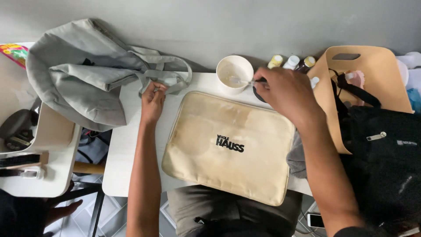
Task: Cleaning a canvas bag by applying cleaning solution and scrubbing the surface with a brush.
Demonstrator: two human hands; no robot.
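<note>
Meanwhile, the right hand (pixel 287 90) is pinching a thin brush (pixel 245 81), dipping its tip into the white cup (pixel 234 73) at upper centre, while the left hand (pixel 152 102) is resting curled on the tabletop (pixel 127 140), gripping nothing clearly, beside the stained beige pouch (pixel 230 147), apparently not yet cleaned.

Both arms are bare from the hands to the near frame edge, no sleeves, watch or rings showing. The left hand (pixel 152 103) and right hand (pixel 287 92) are ungloved. Grey-olive trousers (pixel 201 208) cover the lap.
</note>
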